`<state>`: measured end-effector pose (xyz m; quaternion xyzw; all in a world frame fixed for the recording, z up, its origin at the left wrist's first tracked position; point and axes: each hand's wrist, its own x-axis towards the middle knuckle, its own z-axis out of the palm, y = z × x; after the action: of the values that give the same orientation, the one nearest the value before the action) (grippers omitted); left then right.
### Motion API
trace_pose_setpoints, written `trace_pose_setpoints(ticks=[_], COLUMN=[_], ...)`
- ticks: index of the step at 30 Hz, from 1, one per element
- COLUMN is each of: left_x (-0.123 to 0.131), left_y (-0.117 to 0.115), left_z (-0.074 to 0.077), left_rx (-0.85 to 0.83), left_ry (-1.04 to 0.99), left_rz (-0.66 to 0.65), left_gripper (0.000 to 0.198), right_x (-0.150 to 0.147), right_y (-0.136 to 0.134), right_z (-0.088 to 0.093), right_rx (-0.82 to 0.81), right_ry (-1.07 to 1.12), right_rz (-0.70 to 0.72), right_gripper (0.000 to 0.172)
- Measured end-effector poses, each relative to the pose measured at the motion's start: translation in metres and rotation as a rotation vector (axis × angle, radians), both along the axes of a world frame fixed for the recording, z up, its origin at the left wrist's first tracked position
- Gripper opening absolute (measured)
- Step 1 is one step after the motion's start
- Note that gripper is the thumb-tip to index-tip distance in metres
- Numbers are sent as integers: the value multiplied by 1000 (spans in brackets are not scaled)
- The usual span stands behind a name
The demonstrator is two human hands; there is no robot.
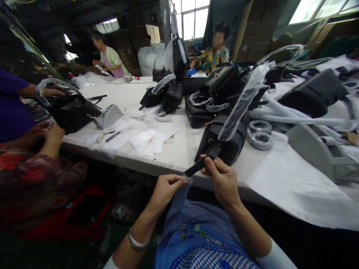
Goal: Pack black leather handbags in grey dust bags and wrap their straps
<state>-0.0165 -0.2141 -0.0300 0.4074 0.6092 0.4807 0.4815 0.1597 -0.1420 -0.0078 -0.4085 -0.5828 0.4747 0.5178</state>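
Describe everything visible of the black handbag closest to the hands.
The black handbag looks like smooth leather, with gold-coloured fittings and a handle wrapped in translucent plastic, slanting up over it. It rests near the front edge of the white table. A black strap runs from its near end to the right hand. Its underside is hidden.

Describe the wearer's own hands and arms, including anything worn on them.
The left hand and right hand are both ungloved. A silver-coloured band circles the left forearm near the wrist; whether it is a bracelet or a watch strap, I cannot tell. The right wrist shows nothing worn. The edge of a plain white sleeve shows on each arm, leaving the forearms uncovered.
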Motion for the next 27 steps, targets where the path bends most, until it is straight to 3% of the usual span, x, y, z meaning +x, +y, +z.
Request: trace_pose_setpoints(ticks=[14, 19, 27], left_x=[1, 1, 14], left_y=[-1, 1, 16], left_z=[0, 0, 16], left_rx=[-12, 4, 44], left_ry=[-24, -41, -73], left_rz=[5, 7, -71], left_gripper=[27, 31, 44], right_x=[2, 4, 9], right_y=[0, 0, 4], right_z=[-1, 2, -1], right_rx=[11, 1, 59], right_ry=[-30, -49, -204], right_rz=[-5, 68, 137], right_gripper=[31, 31, 45])
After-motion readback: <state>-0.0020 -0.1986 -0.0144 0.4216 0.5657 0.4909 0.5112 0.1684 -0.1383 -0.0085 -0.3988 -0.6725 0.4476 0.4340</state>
